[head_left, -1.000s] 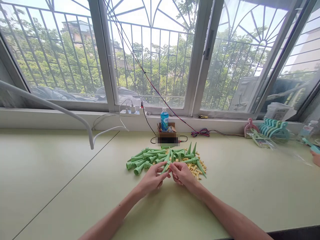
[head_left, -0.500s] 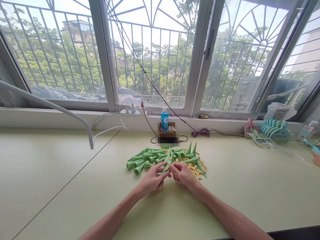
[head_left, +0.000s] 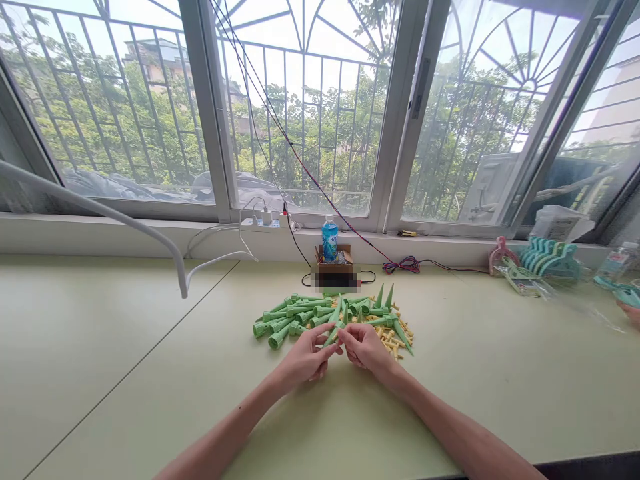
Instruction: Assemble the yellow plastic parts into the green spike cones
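My left hand [head_left: 305, 357] and my right hand [head_left: 367, 348] meet over the pale green table, fingertips pinched together on one green plastic spike [head_left: 331, 335] held between them. Just beyond the hands lies a heap of green plastic spikes [head_left: 300, 313]. Small yellow plastic pieces [head_left: 393, 337] are scattered on the right side of that heap. What the right fingers pinch besides the spike is too small to make out.
A small cardboard box [head_left: 334, 275] with a blue-labelled bottle [head_left: 329, 240] stands behind the heap. Cables run along the window sill. A white tube [head_left: 100, 217] arches in from the left. Teal plastic items [head_left: 547, 257] and another person's hand [head_left: 631, 310] are at the far right.
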A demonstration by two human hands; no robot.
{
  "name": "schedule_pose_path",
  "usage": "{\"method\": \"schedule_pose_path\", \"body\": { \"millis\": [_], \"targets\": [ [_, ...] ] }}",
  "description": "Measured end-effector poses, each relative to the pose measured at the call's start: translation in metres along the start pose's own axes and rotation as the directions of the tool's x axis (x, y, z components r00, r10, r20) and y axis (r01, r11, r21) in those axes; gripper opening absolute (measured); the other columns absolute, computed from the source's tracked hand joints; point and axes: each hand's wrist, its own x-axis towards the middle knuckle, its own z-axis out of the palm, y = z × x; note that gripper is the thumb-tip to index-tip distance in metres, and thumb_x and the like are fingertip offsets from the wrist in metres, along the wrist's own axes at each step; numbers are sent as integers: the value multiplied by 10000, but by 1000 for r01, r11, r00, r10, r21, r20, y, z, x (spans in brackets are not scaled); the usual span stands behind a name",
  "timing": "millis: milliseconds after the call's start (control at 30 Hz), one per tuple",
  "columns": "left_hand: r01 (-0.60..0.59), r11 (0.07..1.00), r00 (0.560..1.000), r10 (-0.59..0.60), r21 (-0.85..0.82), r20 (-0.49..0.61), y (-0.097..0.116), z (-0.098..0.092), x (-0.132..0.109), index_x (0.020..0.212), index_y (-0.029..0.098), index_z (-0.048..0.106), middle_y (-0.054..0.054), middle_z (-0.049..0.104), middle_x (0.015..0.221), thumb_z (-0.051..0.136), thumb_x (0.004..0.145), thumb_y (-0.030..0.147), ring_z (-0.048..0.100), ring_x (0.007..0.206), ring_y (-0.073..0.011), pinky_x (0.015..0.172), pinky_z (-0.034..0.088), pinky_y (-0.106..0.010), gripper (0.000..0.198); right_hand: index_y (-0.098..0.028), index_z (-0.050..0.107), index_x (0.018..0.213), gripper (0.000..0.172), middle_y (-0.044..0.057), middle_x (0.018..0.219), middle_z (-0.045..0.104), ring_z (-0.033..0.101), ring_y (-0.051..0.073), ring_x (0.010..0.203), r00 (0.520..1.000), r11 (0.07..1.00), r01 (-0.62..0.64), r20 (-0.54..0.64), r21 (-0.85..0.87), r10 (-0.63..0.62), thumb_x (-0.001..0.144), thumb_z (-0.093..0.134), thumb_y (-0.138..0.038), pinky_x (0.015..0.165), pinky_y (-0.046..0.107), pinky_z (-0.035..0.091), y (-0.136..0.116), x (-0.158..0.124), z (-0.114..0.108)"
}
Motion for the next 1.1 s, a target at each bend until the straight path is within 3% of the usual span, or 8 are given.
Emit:
{"method": "schedule_pose_path", "body": {
  "millis": [600, 767, 900, 1100],
  "targets": [
    [-58, 997, 998, 60, 49, -30, -1, -1, 0, 1384, 189, 458, -38, 635, 867, 632, 827, 577, 423, 403, -31, 348, 329, -173, 701, -165, 577, 656, 423, -77, 420, 415, 306, 49, 340, 1000, 1000, 2, 12, -31, -1, 798, 670, -552, 351, 197, 239, -8, -4, 2],
    [-153, 976, 981, 169, 154, -97, -3, -3, 2, 1393, 178, 487, -29, 623, 812, 631, 828, 568, 419, 408, -45, 376, 349, -187, 702, -162, 600, 699, 401, -81, 426, 411, 313, 55, 348, 1000, 999, 20, -5, -50, -21, 792, 678, -545, 357, 204, 240, -7, -3, 2],
    [-232, 919, 939, 297, 318, -174, -1, -3, 0, 1377, 190, 539, -35, 626, 814, 629, 849, 486, 425, 493, -78, 452, 376, -200, 613, -174, 571, 711, 384, -85, 433, 405, 311, 58, 357, 998, 997, 52, -20, -60, -53, 808, 661, -535, 368, 208, 248, -4, -1, 2],
    [-304, 806, 885, 436, 508, -163, 2, -3, 0, 1375, 163, 546, -14, 605, 765, 561, 886, 352, 409, 591, -115, 561, 389, -223, 524, -175, 557, 715, 334, -79, 462, 406, 324, 65, 393, 997, 992, 65, -26, -103, -68, 825, 653, -476, 393, 214, 262, -4, -3, 2]
  ]
}}
